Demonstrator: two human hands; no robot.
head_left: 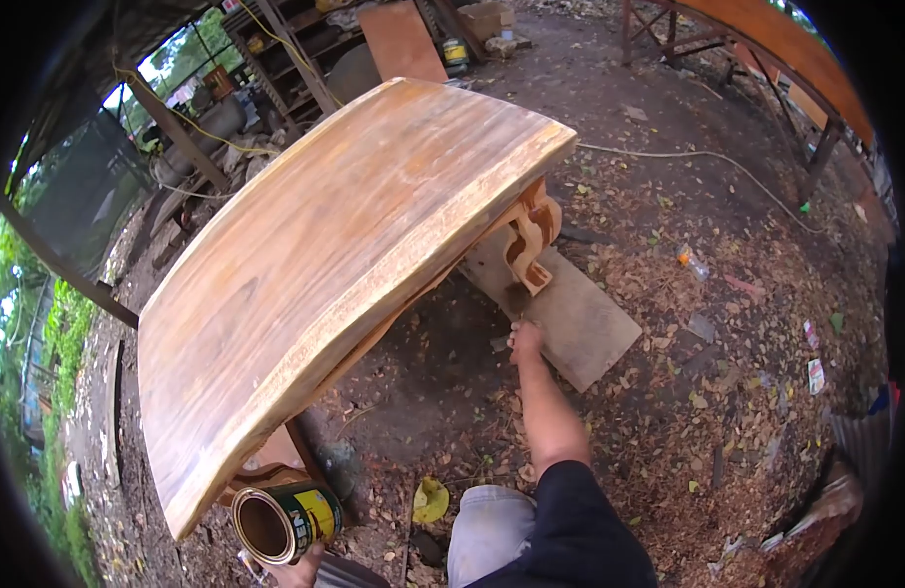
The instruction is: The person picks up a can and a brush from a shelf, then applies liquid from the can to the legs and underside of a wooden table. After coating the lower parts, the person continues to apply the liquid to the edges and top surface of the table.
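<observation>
A thick wooden table (354,245) with a rough natural edge fills the middle of the view, its carved leg (533,235) showing under the far right end. My right hand (525,339) is closed on what looks like a paintbrush (518,297), whose dark end is at the foot of that leg; the handle is mostly hidden. At the lower left, my left hand (298,570) grips an opened paint can (288,521) with a green and yellow label, tilted so its brown inside shows. The can is beside the near end of the table.
A flat board (588,328) lies on the ground under the carved leg. Dry leaves and litter cover the dirt floor, and a pale cable (707,155) crosses it. An orange-brown tabletop (801,44) on a metal frame stands at the upper right. Cluttered shelves (296,49) stand behind.
</observation>
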